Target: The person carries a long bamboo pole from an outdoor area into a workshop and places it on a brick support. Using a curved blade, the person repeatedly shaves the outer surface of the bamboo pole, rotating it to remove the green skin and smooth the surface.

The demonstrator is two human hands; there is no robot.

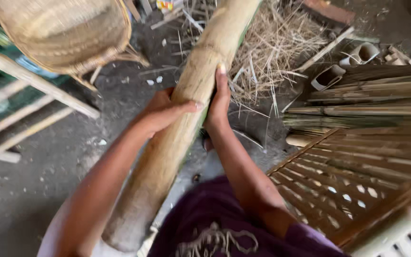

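Note:
A thick, pale brown bamboo pole [181, 114] runs from the bottom centre up to the top of the view, its lower end close to my lap. My left hand [165, 110] wraps over the pole from the left, thumb across its front. Flat against the pole's right side lies my right hand [219, 102], fingers pointing up along it. Both hands grip the same stretch, just below a node ring.
A woven basket [67, 33] hangs at the top left above a wooden frame [29, 95]. Split bamboo strips [367, 100] and a woven lattice panel [357, 176] lie on the right. Dry shavings [277, 43] and short cut tubes [353, 59] litter the dirt floor.

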